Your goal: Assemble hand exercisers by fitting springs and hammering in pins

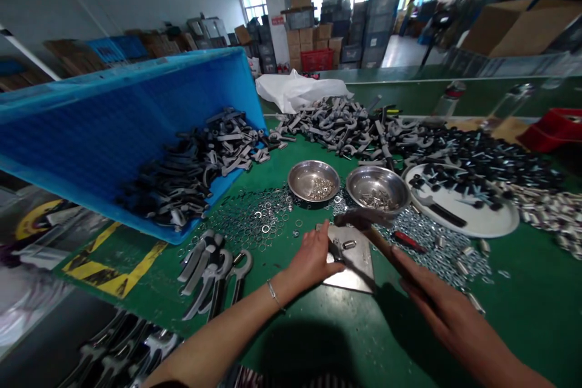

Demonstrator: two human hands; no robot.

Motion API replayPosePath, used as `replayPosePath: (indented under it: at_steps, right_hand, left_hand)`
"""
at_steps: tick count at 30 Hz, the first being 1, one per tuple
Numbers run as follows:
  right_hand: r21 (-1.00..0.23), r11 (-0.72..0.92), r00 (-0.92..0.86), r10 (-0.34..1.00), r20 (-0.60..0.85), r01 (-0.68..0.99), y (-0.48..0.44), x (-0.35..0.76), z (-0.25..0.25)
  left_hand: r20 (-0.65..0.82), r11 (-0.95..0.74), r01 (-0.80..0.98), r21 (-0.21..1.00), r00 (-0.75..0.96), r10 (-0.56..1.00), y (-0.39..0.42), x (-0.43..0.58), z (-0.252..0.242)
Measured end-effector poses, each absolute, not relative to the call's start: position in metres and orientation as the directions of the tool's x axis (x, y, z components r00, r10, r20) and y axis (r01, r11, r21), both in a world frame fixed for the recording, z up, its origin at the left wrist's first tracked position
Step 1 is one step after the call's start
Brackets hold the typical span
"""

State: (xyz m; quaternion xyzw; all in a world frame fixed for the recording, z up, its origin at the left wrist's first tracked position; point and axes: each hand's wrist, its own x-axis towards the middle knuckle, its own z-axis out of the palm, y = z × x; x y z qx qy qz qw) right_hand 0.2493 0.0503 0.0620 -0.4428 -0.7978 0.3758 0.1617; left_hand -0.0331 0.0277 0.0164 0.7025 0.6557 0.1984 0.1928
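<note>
Right hand [439, 291]: fingers wrapped round wooden handle of metal-headed hammer [382, 241], its head above far edge of flat square silver metal plate [357, 279] on green table [386, 345]. Left hand [311, 259]: reaches over plate's left side, thumb and forefinger spread around small dark piece; cannot tell whether pinched. Small silver coil spring [349, 244] lies on plate, just right of left fingers. Two round shiny steel bowls [300, 179] beyond plate, holding small metal parts.

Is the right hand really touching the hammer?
Touching. The head view shows the right hand gripping the hammer's handle, with the hammer's head beyond it.
</note>
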Motion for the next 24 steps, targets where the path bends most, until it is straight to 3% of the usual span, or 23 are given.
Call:
replayPosePath:
  at_steps: [5, 7, 11, 14, 18, 21, 24]
  right_hand:
    - [-0.749, 0.196, -0.542, 0.803, -0.248, 0.633, 0.067, 0.264, 0.031]
    - [-0.661, 0.293, -0.516, 0.840, -0.167, 0.691, 0.070, 0.268, 0.018]
    - [-0.451, 0.576, -0.571, 0.805, 0.164, 0.682, 0.067, 0.235, 0.010]
    - [-0.499, 0.614, -0.648, 0.751, 0.130, 0.611, 0.065, 0.192, 0.013]
    - [-0.491, 0.608, -0.666, 0.743, 0.073, 0.624, 0.072, 0.163, 0.005]
    - [-0.460, 0.621, -0.642, 0.755, 0.133, 0.635, 0.080, 0.166, -0.014]
    - [-0.427, 0.681, -0.648, 0.721, 0.246, 0.596, 0.085, 0.171, -0.038]
  left_hand:
    - [-0.013, -0.067, 0.804, 0.591, 0.093, 0.996, 0.030, -0.034, 0.015]
    - [-0.001, -0.067, 0.798, 0.599, 0.085, 0.996, 0.027, -0.031, 0.015]
    - [-0.024, -0.031, 0.806, 0.591, 0.056, 0.998, 0.014, -0.019, 0.018]
    - [-0.027, -0.049, 0.833, 0.551, 0.077, 0.997, 0.020, -0.030, 0.037]
    - [0.103, -0.141, 0.895, 0.424, 0.107, 0.989, 0.074, -0.084, 0.082]
    - [0.105, -0.127, 0.928, 0.351, 0.096, 0.990, 0.145, -0.123, 0.100]
    - [0.098, -0.158, 0.920, 0.358, 0.131, 0.987, 0.227, -0.123, 0.094]
